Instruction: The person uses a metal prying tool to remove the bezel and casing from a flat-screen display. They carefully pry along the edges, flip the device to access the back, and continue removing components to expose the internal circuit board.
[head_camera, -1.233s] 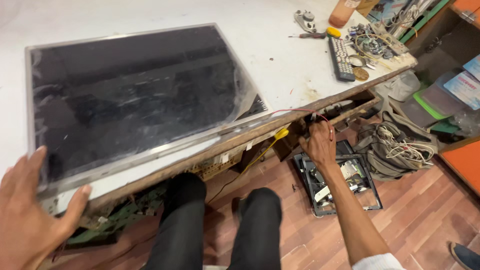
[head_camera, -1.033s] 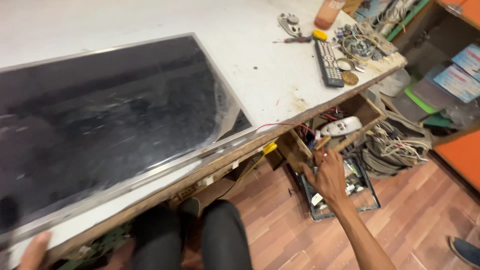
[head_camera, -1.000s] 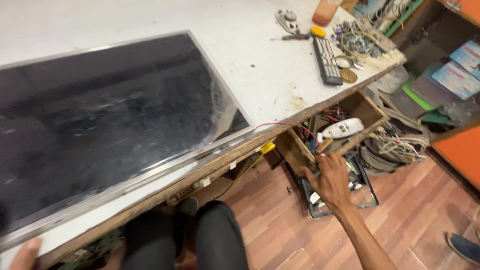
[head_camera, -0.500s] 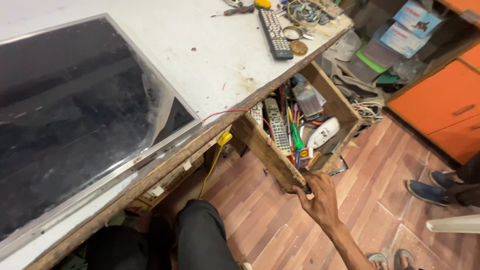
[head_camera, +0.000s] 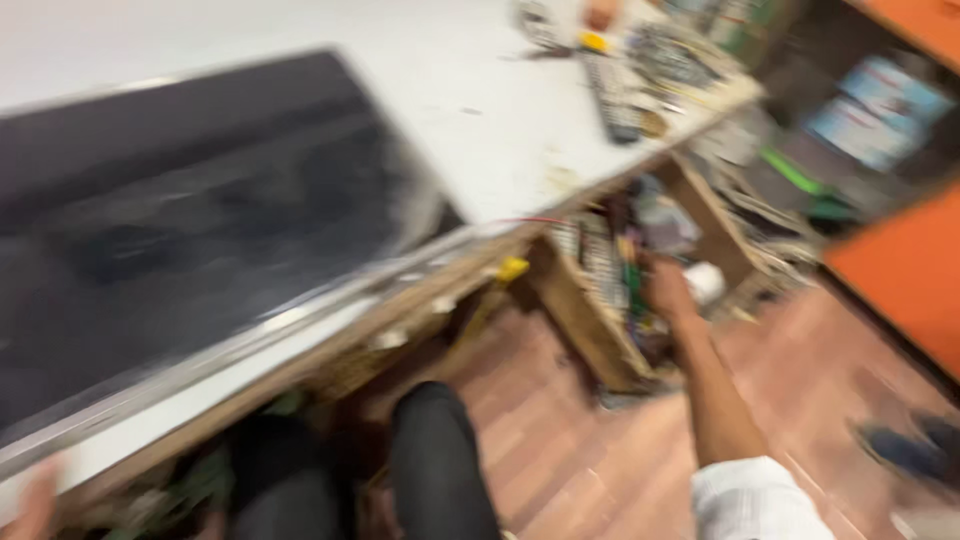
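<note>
The view is motion-blurred. A large flat black screen panel (head_camera: 190, 230) lies face up on the white workbench (head_camera: 470, 130). My right hand (head_camera: 668, 290) reaches down into an open wooden drawer (head_camera: 590, 320) full of tools and remotes under the bench's right end; its fingers are too blurred to read. Only the fingertips of my left hand (head_camera: 35, 500) show at the bottom-left corner, near the front edge of the bench below the panel. My knees in dark trousers (head_camera: 430, 460) are under the bench.
A black remote control (head_camera: 612, 95) and a heap of small parts and tools (head_camera: 680, 55) lie at the bench's far right. An orange cabinet (head_camera: 900, 270) stands at right on the wooden floor. Another person's shoe (head_camera: 900, 445) is at lower right.
My right hand has moved from the drawer's front edge up into the drawer. The camera has swung, and my left hand dropped from the panel's corner to the frame's bottom edge.
</note>
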